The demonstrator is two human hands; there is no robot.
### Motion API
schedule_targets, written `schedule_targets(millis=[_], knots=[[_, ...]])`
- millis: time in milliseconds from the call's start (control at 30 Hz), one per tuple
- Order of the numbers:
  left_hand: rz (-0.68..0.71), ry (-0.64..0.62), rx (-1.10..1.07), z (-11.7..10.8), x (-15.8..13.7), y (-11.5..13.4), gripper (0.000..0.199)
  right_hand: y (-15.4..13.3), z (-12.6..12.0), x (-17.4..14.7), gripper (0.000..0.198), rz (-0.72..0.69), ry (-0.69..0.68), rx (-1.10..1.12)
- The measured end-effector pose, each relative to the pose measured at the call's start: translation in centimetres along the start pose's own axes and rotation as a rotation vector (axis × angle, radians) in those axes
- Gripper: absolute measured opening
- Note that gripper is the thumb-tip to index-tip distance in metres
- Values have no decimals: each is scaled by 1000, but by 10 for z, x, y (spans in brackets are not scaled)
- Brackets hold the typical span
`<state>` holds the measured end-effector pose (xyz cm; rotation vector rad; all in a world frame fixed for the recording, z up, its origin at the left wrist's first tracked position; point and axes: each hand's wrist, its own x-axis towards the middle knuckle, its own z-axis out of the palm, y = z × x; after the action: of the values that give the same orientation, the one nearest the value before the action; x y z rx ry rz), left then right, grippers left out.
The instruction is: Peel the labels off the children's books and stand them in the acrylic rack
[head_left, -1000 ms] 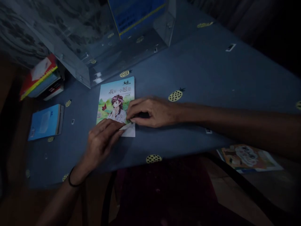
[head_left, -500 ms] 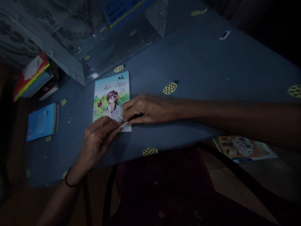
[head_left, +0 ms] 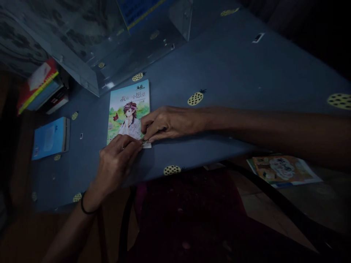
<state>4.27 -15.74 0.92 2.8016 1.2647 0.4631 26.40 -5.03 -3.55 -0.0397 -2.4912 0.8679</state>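
Note:
A thin paperback book [head_left: 128, 117] with a drawn child and a red butterfly on its cover lies on the blue tablecloth. Over its lower edge, my left hand [head_left: 115, 157] is closed, fingertips pressed at the cover near the lower right corner. My right hand [head_left: 167, 124] reaches in from the right, thumb and finger pinched at that same corner and touching the left fingertips. A narrow white strip of page shows below the fingers. The exact bend of the corner is mostly hidden by the fingers.
A light blue book [head_left: 49, 138] lies to the left, with a stack of books [head_left: 41, 86] behind it. A clear plastic stand [head_left: 94, 80] occupies the back left. An orange booklet [head_left: 285, 170] lies below the table's near edge at right.
The white folded underside of the cover corner between my fingertips is now less visible, and the fingertips lie lower against the book. The whole view has shifted slightly.

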Motion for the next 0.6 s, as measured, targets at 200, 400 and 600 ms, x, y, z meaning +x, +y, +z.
schedule_targets(millis=[200,400,600], knots=[[13,8,52,2,-4,0,11,-2,0,0,22,-13,-12,1],[-3,28,85,5,-5,2,12,-5,0,0,21,-6,-19,-2],[70,116,184,9,-15,5,28,-4,1,-1,23,-4,-15,16]])
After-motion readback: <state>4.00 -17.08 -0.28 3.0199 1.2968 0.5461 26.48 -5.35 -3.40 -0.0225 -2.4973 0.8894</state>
